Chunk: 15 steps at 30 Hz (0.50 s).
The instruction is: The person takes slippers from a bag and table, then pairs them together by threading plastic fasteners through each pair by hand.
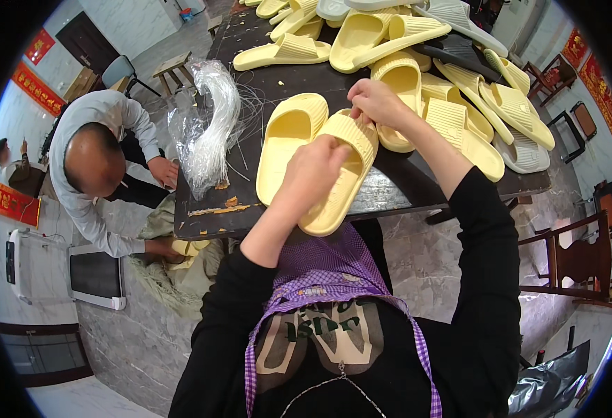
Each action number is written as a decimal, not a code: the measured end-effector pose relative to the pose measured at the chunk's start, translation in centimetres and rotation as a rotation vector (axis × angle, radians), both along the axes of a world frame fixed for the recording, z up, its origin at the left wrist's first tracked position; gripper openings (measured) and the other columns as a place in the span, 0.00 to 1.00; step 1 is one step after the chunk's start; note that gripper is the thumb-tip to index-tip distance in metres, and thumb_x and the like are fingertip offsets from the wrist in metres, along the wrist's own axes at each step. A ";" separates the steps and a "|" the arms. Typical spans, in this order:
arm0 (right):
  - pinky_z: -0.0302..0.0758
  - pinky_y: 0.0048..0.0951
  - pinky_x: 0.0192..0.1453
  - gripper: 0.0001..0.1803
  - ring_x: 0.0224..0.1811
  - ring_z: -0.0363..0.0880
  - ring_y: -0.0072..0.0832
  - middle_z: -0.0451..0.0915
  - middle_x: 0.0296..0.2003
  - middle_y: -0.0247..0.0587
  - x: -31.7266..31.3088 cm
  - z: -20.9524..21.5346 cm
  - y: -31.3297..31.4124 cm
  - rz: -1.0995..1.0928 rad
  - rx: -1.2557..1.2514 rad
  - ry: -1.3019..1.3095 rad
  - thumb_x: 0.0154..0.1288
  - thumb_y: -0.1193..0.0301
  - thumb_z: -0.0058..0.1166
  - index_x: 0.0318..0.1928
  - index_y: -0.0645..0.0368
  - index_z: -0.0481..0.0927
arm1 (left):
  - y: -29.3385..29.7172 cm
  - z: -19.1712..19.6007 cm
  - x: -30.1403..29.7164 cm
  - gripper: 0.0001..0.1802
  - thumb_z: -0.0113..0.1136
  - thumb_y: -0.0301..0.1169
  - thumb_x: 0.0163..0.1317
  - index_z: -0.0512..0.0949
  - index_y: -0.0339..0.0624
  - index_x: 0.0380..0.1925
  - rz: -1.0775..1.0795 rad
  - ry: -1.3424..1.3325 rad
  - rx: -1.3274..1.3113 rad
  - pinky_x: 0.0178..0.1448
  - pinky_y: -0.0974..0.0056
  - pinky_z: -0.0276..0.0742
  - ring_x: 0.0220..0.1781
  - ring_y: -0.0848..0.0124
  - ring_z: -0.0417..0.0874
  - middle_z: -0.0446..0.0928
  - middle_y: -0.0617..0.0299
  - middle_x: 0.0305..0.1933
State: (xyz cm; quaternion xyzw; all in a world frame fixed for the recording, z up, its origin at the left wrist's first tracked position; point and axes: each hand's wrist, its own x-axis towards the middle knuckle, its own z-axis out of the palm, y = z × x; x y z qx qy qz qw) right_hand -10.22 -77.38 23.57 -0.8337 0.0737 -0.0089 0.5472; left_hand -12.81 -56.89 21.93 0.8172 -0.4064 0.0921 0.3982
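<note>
Left hand (314, 171) closed on pale yellow slide sandal (341, 174); right hand (376, 103) pinches its strap top. Second sandal (291, 143) alongside, on dark table (264, 209).

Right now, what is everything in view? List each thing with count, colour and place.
Pair of slippers: two, pale yellow, table front, under both hands.
Slipper pile: many, pale yellow, a few grey, far and right side of table.
Plastic ties bundle: one, clear, table left.
Table: one, dark, centre.
Co-worker: one, grey top, bending at left.
Wooden chair: one, dark red-brown, right.
Stool: one, wooden, far left.
Apron: one, purple check, on the person.
Left hand: on near slipper.
Right hand: at slipper's far end.
</note>
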 end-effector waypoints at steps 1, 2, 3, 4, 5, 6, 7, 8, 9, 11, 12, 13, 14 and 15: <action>0.63 0.20 0.15 0.07 0.17 0.71 0.20 0.77 0.21 0.37 0.0 -0.1 0.1 -0.094 -0.055 -0.108 0.59 0.74 0.46 0.36 0.64 0.74 | 0.7 0.2 0.4 0.09 0.51 0.31 0.59 0.74 0.36 0.26 0.005 -0.025 -0.013 0.19 0.67 0.71 0.16 0.70 0.76 0.76 0.54 0.23; 0.63 0.20 0.15 0.07 0.17 0.71 0.20 0.77 0.21 0.37 -0.1 -0.2 0.2 -0.084 -0.058 -0.123 0.59 0.74 0.46 0.36 0.64 0.74 | 1.4 0.5 1.1 0.10 0.50 0.32 0.61 0.73 0.36 0.29 -0.020 0.361 -0.191 0.18 0.69 0.67 0.15 0.73 0.72 0.73 0.57 0.21; 0.64 0.20 0.16 0.08 0.19 0.72 0.20 0.78 0.23 0.38 -0.1 -0.2 0.3 -0.129 0.008 -0.138 0.59 0.73 0.45 0.38 0.64 0.73 | 2.2 0.8 1.7 0.11 0.49 0.33 0.62 0.72 0.35 0.31 -0.043 0.749 -0.371 0.16 0.71 0.62 0.13 0.76 0.68 0.70 0.60 0.19; 0.64 0.20 0.17 0.09 0.21 0.73 0.19 0.78 0.24 0.39 -0.1 -0.2 0.5 -0.172 0.074 -0.153 0.60 0.73 0.45 0.40 0.65 0.72 | 2.7 1.0 2.2 0.12 0.48 0.34 0.63 0.72 0.34 0.34 -0.075 1.137 -0.572 0.14 0.72 0.58 0.11 0.80 0.64 0.68 0.64 0.18; 0.64 0.20 0.18 0.11 0.23 0.74 0.19 0.78 0.26 0.41 0.0 -0.2 0.7 -0.222 0.137 -0.166 0.61 0.73 0.45 0.42 0.65 0.71 | 3.1 1.2 2.8 0.12 0.48 0.34 0.63 0.72 0.34 0.34 -0.059 1.133 -0.557 0.14 0.72 0.58 0.11 0.80 0.64 0.68 0.64 0.18; 0.64 0.20 0.18 0.11 0.23 0.74 0.19 0.78 0.26 0.41 0.1 -0.2 0.9 -0.207 0.138 -0.171 0.61 0.73 0.45 0.42 0.65 0.71 | 3.3 1.3 3.4 0.12 0.47 0.34 0.64 0.71 0.34 0.35 -0.024 1.198 -0.559 0.14 0.73 0.55 0.11 0.81 0.60 0.65 0.65 0.18; 0.63 0.19 0.18 0.11 0.22 0.73 0.19 0.78 0.25 0.39 0.2 -0.2 1.1 -0.239 0.276 -0.159 0.61 0.73 0.44 0.42 0.64 0.71 | 3.4 1.4 3.9 0.12 0.45 0.34 0.64 0.70 0.34 0.36 0.012 1.264 -0.560 0.13 0.73 0.52 0.11 0.82 0.57 0.63 0.67 0.18; 0.62 0.19 0.17 0.10 0.22 0.72 0.18 0.77 0.25 0.38 0.3 -0.2 1.3 -0.269 0.414 -0.146 0.62 0.73 0.44 0.43 0.63 0.70 | 3.5 1.5 4.3 0.12 0.44 0.34 0.65 0.69 0.34 0.38 0.048 1.330 -0.563 0.13 0.74 0.49 0.11 0.83 0.53 0.61 0.69 0.18; 0.61 0.19 0.17 0.10 0.21 0.71 0.17 0.76 0.24 0.37 0.5 -0.1 1.5 -0.297 0.549 -0.131 0.63 0.72 0.44 0.44 0.63 0.70 | 3.5 1.5 4.7 0.12 0.44 0.34 0.65 0.69 0.34 0.38 0.052 1.327 -0.574 0.13 0.74 0.49 0.11 0.83 0.53 0.61 0.69 0.18; 0.60 0.18 0.17 0.10 0.20 0.70 0.17 0.75 0.23 0.35 0.8 0.0 1.5 -0.259 0.581 -0.076 0.63 0.72 0.43 0.44 0.62 0.70 | 3.4 1.5 5.3 0.11 0.43 0.32 0.64 0.69 0.34 0.37 0.063 1.394 -0.497 0.13 0.74 0.49 0.11 0.82 0.54 0.62 0.67 0.20; 0.59 0.18 0.17 0.10 0.20 0.68 0.16 0.74 0.22 0.33 0.9 0.0 1.4 -0.232 0.616 -0.023 0.64 0.72 0.43 0.44 0.62 0.70 | 3.4 1.5 5.5 0.11 0.42 0.31 0.64 0.69 0.33 0.36 0.065 1.426 -0.459 0.12 0.74 0.48 0.11 0.82 0.54 0.62 0.66 0.21; 0.58 0.17 0.17 0.09 0.19 0.67 0.16 0.73 0.21 0.32 1.0 0.0 1.2 -0.242 0.638 0.041 0.65 0.72 0.43 0.44 0.61 0.69 | 3.4 1.4 5.7 0.11 0.42 0.31 0.64 0.69 0.33 0.36 0.070 1.424 -0.475 0.12 0.74 0.48 0.11 0.82 0.54 0.62 0.66 0.21; 0.58 0.17 0.17 0.09 0.19 0.67 0.16 0.73 0.21 0.32 1.1 0.1 1.1 -0.194 0.640 0.033 0.65 0.72 0.43 0.44 0.61 0.69 | 3.3 1.4 5.9 0.11 0.42 0.30 0.64 0.69 0.33 0.37 0.075 1.405 -0.451 0.12 0.75 0.49 0.11 0.82 0.54 0.63 0.66 0.21; 0.57 0.17 0.17 0.09 0.18 0.65 0.15 0.72 0.20 0.31 1.1 0.0 0.9 -0.159 0.610 0.053 0.65 0.72 0.43 0.43 0.61 0.70 | 3.3 1.3 6.1 0.11 0.42 0.30 0.63 0.69 0.33 0.37 0.079 1.386 -0.427 0.12 0.75 0.49 0.11 0.82 0.55 0.63 0.65 0.22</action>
